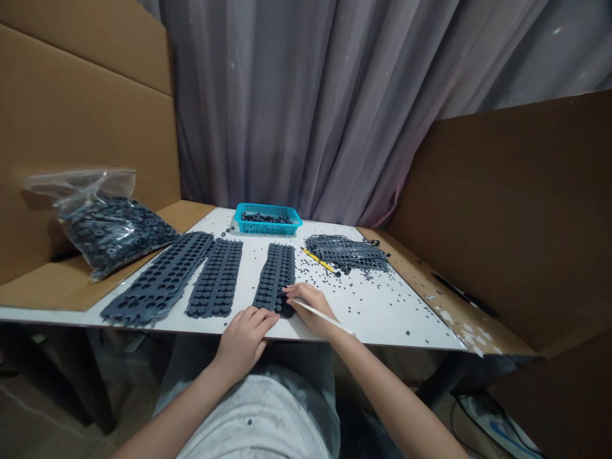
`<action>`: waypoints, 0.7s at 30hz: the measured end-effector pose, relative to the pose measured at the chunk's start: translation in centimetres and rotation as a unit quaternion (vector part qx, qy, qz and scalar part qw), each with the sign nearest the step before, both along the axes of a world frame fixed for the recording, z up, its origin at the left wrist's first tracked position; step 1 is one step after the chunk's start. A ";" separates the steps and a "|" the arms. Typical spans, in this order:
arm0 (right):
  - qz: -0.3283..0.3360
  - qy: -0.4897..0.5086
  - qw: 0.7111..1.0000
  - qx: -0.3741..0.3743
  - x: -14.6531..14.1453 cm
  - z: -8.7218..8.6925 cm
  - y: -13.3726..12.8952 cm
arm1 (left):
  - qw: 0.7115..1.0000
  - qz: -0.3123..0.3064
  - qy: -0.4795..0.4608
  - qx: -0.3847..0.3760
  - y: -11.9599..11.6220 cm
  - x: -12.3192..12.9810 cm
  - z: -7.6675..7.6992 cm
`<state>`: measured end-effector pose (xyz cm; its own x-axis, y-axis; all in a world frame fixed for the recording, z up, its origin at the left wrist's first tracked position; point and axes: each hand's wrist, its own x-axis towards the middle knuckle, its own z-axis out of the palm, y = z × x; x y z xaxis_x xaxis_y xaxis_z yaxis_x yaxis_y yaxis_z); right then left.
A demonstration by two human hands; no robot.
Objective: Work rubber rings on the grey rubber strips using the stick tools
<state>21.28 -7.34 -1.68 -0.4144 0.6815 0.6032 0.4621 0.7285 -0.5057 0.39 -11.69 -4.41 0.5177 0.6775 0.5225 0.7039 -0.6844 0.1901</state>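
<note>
At the near edge of the white worktop (373, 322), we have a dark grey studded strip (275, 274) lying lengthwise away from us, its near end between our two hands. Our right hand (312, 307) has its grip closed on a thin white stick (325, 313), which slants back over the palm side toward the wrist; the fingertips hide its working end, close against the strip's right side. Our left hand (243, 336) rests its fingers on the strip's near left corner, and we cannot tell whether that grip pinches it or merely presses.

To the left we see a second strip (215, 277) and, just beside it, a broader holed sheet (160, 277); past that leans a clear bag (117, 233) full of small dark rings. Toward the back stands a turquoise basket (266, 228) holding similar dark pieces. On our right, a yellow tool (319, 261) lies beside a heap of grey sheets (349, 252), with tiny dark bits scattered around.
</note>
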 end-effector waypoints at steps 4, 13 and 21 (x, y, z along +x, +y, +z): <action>0.092 0.032 0.993 -0.062 0.3 0.3 -0.3 | 1.000 0.001 0.010 -0.006 -0.1 -0.1 -0.1; 0.099 -0.009 0.995 -0.021 0.3 -0.2 0.0 | 1.000 0.005 0.024 0.002 -0.1 -0.1 -0.1; 0.054 -0.141 0.986 0.073 -0.3 0.1 0.1 | 0.999 0.005 0.035 0.002 -0.3 0.1 0.4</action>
<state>20.95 -7.22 -1.57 -0.6448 0.5393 0.5417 0.4851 0.8364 -0.2552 0.49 -12.01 -4.00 0.5456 0.6810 0.4884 0.7225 -0.6776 0.1377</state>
